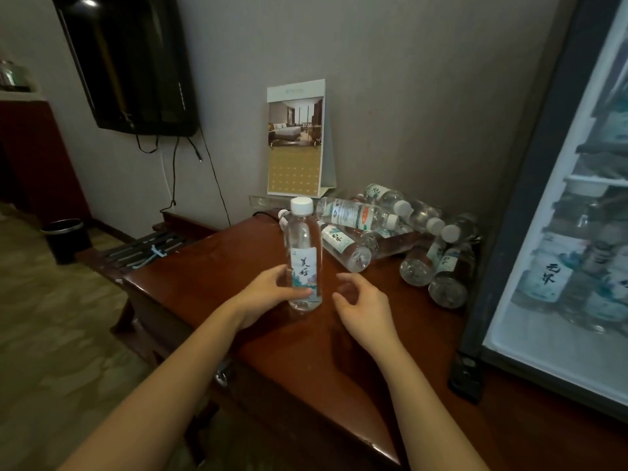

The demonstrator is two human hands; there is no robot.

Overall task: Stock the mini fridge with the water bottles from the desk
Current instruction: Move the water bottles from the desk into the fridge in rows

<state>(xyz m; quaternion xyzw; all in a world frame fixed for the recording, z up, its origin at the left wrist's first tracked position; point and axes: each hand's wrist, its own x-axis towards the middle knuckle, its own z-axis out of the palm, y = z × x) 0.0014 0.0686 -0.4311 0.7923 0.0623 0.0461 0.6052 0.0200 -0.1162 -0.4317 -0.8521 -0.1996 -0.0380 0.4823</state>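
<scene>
1 water bottle [303, 239] stands upright on the worktop [306, 362]. The left hand [268, 294] grips it low on its left side, with the thumb lying across the label and the fingers curled round behind. Its white cap [301, 205] is on. The base looks to be resting on the wood, though I cannot be sure it is not lifted slightly.

Just to the right of that bottle the right hand [360, 300] hangs apart from it, fingers spread and loosely bent, holding nothing.

Beyond the right hand and further to its right, a heap of bottles [390, 229] lies tumbled on its side near the wall [407, 96], some resting across others. They overlap too much for an exact count, but there are plainly more than 5.

Far to the right of both hands stands the mini fridge [503, 232], its dark frame at the edge of view. Stocked bottles [550, 277] with a similar label show, blurred, on its shelves. I cannot tell whether they are seen through a glass door or an open front.

By my reading, the job is partly done. Some bottles already sit in the fridge, 1 is in hand and ready to go across, and the whole heap is left to move.
</scene>
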